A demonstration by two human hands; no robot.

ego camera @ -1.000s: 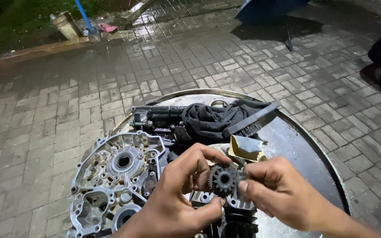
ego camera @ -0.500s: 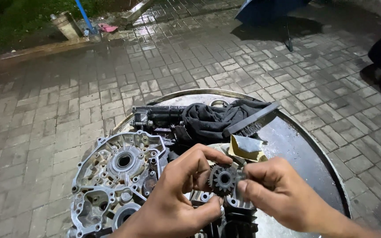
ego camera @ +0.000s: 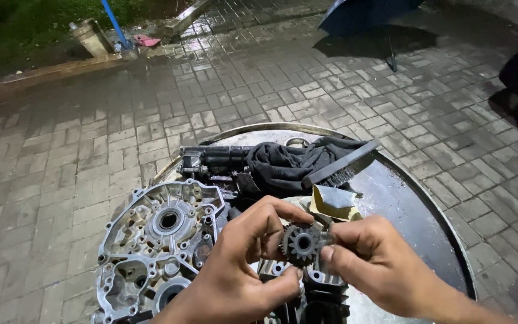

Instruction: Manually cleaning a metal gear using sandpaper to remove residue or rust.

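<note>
The gear (ego camera: 302, 243), small, dark and toothed with a splined bore, is held up between both hands above the round metal tray (ego camera: 415, 216). The left hand (ego camera: 244, 264) is curled about it, thumb under its lower edge and fingers arched over the top. The right hand (ego camera: 370, 264) pinches its right side with thumb and forefinger, the other fingers folded in. So both hands are mostly closed, and share 1 part.

Just below the gear lie finned engine parts (ego camera: 325, 285), partly hidden by the hands. To the left rests a bare aluminium crankcase (ego camera: 157, 240), its bores open upward. Behind are a black rag (ego camera: 289, 165), a brush (ego camera: 340, 168) leaning on it, and a scrap of sandpaper (ego camera: 331, 201). Wet brick paving (ego camera: 91, 144) surrounds the tray.

The grip is fingertip only, and the gear looks oily; I judge it could slip, drop onto the parts below and chip a tooth, or roll off onto the wet bricks.
</note>
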